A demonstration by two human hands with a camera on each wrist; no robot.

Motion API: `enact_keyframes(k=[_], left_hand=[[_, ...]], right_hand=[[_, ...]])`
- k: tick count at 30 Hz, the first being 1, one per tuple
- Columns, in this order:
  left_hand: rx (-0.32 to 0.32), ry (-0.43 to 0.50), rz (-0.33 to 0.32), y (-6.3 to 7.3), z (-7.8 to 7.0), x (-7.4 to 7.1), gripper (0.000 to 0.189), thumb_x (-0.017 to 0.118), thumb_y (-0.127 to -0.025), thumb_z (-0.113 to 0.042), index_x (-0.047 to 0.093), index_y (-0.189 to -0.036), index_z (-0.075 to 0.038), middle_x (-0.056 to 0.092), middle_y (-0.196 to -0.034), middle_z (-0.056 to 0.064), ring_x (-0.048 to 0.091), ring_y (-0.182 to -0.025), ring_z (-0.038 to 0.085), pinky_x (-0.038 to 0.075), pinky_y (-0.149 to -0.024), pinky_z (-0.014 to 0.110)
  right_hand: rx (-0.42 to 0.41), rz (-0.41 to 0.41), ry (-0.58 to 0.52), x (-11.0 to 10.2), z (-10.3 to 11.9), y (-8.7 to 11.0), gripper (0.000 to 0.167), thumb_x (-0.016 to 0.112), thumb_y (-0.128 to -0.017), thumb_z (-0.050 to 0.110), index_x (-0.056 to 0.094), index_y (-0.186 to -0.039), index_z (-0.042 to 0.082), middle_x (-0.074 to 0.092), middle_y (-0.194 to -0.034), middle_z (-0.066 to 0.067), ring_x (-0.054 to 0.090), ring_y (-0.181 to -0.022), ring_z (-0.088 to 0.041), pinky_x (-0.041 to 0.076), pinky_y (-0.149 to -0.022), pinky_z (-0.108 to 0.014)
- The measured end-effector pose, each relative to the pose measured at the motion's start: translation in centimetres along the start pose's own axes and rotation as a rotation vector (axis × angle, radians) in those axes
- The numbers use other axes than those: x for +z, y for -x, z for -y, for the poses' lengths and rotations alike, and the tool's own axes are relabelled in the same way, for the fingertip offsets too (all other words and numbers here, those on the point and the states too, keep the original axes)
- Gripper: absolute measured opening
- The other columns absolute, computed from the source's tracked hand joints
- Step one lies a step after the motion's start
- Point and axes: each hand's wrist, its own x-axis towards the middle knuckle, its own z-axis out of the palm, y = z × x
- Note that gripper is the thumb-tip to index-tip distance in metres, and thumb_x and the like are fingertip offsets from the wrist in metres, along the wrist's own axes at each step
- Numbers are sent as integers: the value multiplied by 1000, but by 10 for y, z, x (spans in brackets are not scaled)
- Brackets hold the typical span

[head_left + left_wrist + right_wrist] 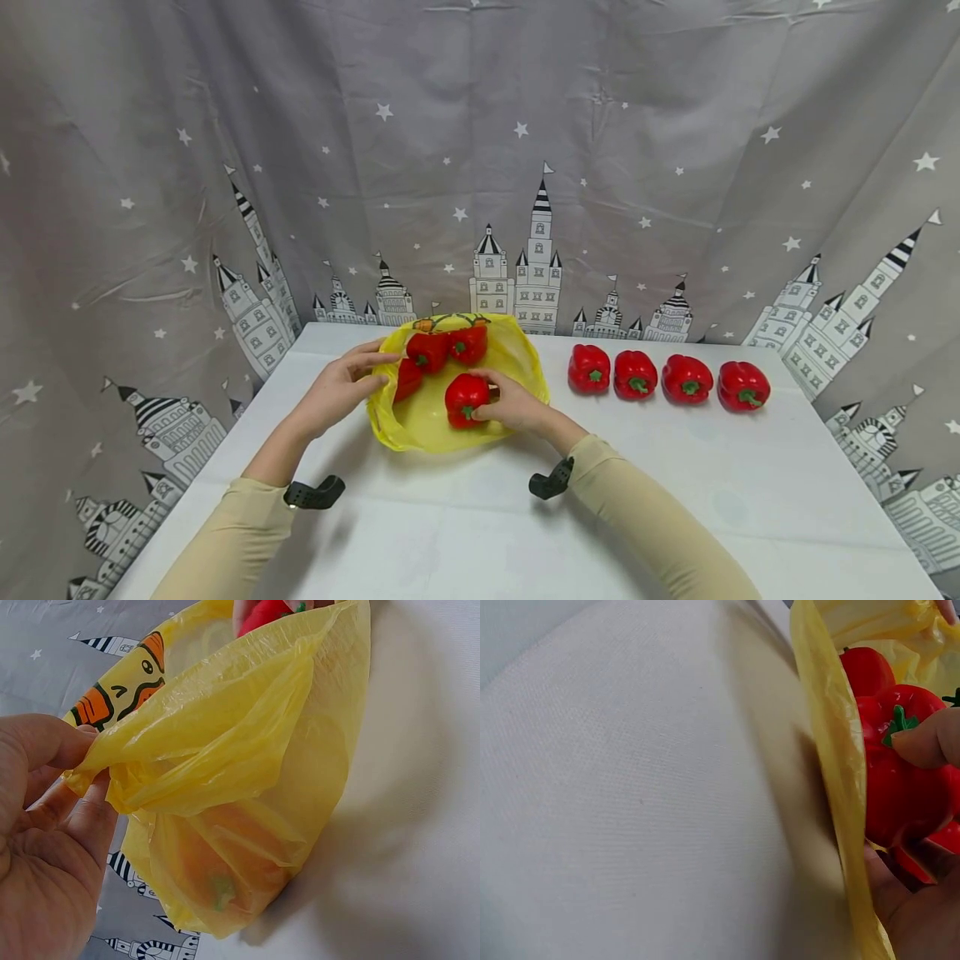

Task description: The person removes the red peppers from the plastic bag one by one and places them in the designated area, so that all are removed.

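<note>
A yellow plastic bag (517,350) stands with its mouth wide, a cartoon print (127,686) on its far side. My left hand (345,385) pinches the bag's left rim between thumb and fingers, as the left wrist view shows. Inside the bag's mouth, my right hand (517,406) grips a red bell pepper (462,398) with a green stem, the thumb lying beside the stem in the right wrist view. Deeper in the bag lie several more red bell peppers (427,352). One pepper (225,877) shows blurred through the yellow plastic in the left wrist view.
A row of several red bell peppers (636,375) lies on the white table (675,500) to the right of the bag. Behind the table hangs a grey curtain (420,192) printed with castles and stars. Each wrist wears a black band (315,493).
</note>
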Motion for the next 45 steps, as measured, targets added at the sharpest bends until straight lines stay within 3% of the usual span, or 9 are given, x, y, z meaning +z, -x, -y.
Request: enact_keyframes(k=[13, 25, 34, 45], left_hand=[[-10, -8, -4, -1, -1, -1, 37, 63, -101, -17, 65, -138, -9, 32, -164, 2, 43, -142, 35, 51, -98, 26], [-7, -17, -4, -1, -1, 0, 38, 63, -101, -18, 64, -138, -8, 34, -163, 2, 44, -142, 35, 50, -100, 29], [-14, -26, -8, -2, -2, 0, 37, 63, -101, -17, 65, -137, -9, 34, -163, 2, 43, -142, 36, 49, -103, 34], [-2, -17, -10, -1, -2, 0, 38, 64, -101, -17, 65, -138, -9, 33, -164, 3, 44, -142, 36, 49, -103, 32]], right_hand=[[-41, 21, -51, -24, 8, 25, 65, 76, -89, 22, 50, -148, 32, 53, -141, -8, 56, -125, -31, 50, -102, -46], [-20, -69, -32, -70, 8, 67, 73, 79, -84, 19, 49, -149, 32, 52, -145, -4, 53, -129, -30, 52, -99, -49], [25, -130, 37, -100, -13, 101, 76, 81, -80, 16, 50, -148, 32, 50, -147, -6, 46, -134, -35, 52, -98, -52], [108, -140, 22, -107, -39, 128, 77, 82, -80, 13, 51, -148, 28, 50, -147, -11, 50, -132, -39, 55, -94, -50]])
